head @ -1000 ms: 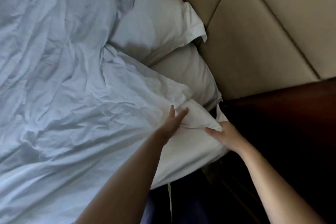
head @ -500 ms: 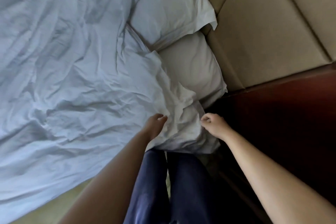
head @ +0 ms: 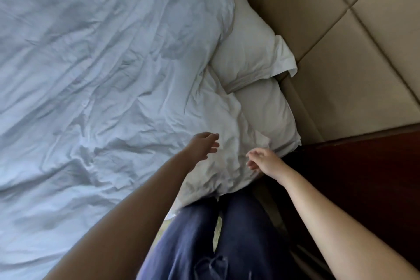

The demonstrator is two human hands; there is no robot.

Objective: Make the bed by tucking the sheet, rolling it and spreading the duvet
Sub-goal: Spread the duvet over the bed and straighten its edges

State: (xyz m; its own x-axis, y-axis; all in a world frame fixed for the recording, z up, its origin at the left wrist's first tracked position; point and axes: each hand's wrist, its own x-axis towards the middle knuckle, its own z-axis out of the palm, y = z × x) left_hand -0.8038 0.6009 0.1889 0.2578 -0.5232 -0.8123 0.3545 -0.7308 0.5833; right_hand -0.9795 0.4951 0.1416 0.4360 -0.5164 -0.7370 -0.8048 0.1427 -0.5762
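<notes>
A crumpled white duvet (head: 102, 88) covers most of the bed, and its near corner hangs over the bed's edge by my legs. My left hand (head: 202, 146) hovers above that corner with loosely spread fingers and holds nothing. My right hand (head: 261, 160) is a little to the right, fingers relaxed and apart, also off the fabric. Two white pillows lie at the head of the bed: the far pillow (head: 252, 52) and the near pillow (head: 270, 111), the duvet's edge lapping against both.
A beige padded headboard (head: 341, 41) rises to the right of the pillows. A dark wooden bedside unit (head: 363, 177) stands at the right, close to my right arm. My legs in blue trousers (head: 216, 241) stand against the bed's side.
Both hands have let go of the duvet corner they pinched and opened above it. The corner has dropped onto the bed's edge, and the view has swung left.
</notes>
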